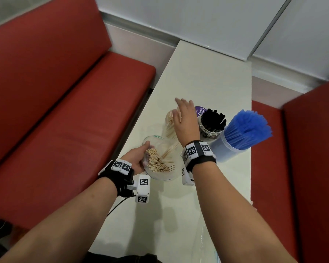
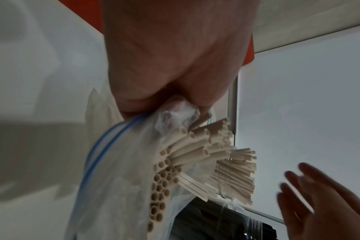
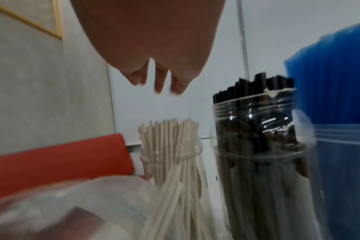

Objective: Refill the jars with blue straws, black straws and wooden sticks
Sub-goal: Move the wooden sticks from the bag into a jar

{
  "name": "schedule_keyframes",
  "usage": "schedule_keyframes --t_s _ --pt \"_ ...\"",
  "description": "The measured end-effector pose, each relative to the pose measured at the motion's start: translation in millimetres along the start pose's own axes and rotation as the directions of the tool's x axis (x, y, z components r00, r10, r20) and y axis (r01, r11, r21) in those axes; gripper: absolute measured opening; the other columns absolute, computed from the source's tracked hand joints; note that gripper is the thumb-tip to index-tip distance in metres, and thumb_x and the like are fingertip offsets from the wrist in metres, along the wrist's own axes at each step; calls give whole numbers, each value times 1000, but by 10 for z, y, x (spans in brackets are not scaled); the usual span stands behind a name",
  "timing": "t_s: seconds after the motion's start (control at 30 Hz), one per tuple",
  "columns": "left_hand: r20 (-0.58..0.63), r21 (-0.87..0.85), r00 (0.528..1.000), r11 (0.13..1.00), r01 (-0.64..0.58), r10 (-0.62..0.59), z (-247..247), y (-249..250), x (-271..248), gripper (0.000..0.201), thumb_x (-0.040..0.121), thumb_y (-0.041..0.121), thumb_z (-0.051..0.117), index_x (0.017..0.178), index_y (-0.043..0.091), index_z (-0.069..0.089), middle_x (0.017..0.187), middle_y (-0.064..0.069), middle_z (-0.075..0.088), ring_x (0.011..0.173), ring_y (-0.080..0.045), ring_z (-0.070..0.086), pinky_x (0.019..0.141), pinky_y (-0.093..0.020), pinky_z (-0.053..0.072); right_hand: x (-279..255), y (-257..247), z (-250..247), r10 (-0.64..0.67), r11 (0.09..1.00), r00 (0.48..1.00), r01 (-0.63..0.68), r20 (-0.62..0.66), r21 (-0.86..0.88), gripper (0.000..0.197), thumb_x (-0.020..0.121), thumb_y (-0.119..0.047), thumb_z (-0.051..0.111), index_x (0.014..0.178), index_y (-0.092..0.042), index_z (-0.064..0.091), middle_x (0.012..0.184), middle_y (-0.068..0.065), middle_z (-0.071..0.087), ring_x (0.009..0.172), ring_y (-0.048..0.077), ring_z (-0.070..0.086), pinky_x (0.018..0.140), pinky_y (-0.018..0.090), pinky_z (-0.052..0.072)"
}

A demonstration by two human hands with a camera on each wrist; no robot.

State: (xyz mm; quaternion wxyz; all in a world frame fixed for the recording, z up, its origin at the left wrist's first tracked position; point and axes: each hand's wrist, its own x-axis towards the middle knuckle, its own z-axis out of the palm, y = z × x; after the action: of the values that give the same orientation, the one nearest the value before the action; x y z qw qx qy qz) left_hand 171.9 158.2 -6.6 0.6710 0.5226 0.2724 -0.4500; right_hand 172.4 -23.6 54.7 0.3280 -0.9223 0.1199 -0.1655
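Note:
My left hand (image 1: 139,158) grips the rim of a clear zip bag (image 1: 160,171) that holds pale wooden sticks (image 1: 157,161); the left wrist view shows the bag's blue zip line (image 2: 94,155) and the stick ends (image 2: 166,170) just below the pinching fingers. My right hand (image 1: 184,116) hovers flat with fingers straight over a clear jar of wooden sticks (image 1: 169,126), holding nothing; in the right wrist view its fingertips (image 3: 160,84) hang above that jar (image 3: 175,159). Beside it stand a jar of black straws (image 1: 212,126) (image 3: 257,146) and a container of blue straws (image 1: 243,133) (image 3: 335,97).
The things stand on a narrow white table (image 1: 207,76) between two red benches (image 1: 65,111), with a wall at the far end. A purple lid (image 1: 200,110) lies behind the black-straw jar. Another clear bag (image 1: 207,243) lies at the table's near edge.

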Motion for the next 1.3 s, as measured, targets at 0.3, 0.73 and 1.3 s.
schedule_keyframes --t_s 0.3,0.73,1.3 --pt "36 -68 999 998 -2 5 -4 -83 -13 31 105 48 48 95 21 60 86 -10 73 81 -27 70 92 -50 53 -825 117 -15 181 969 707 -246 684 -2 30 87 -3 61 110 -21 65 114 4 69 107 21 65 94 31 53" --pt "68 -27 998 1000 8 -6 38 -174 -85 31 105 49 46 106 20 58 113 -18 67 91 -34 66 73 -52 53 -1280 262 42 182 982 788 -179 588 -64 42 92 0 64 132 -11 66 129 11 66 119 28 59 89 18 36" --pt "91 -79 995 996 -31 38 83 -127 -179 31 105 46 48 98 18 59 97 -13 69 87 -30 66 74 -47 51 -1084 46 -209 237 921 910 -322 341 219 18 106 -19 46 106 -9 60 101 4 67 95 20 60 88 34 45"
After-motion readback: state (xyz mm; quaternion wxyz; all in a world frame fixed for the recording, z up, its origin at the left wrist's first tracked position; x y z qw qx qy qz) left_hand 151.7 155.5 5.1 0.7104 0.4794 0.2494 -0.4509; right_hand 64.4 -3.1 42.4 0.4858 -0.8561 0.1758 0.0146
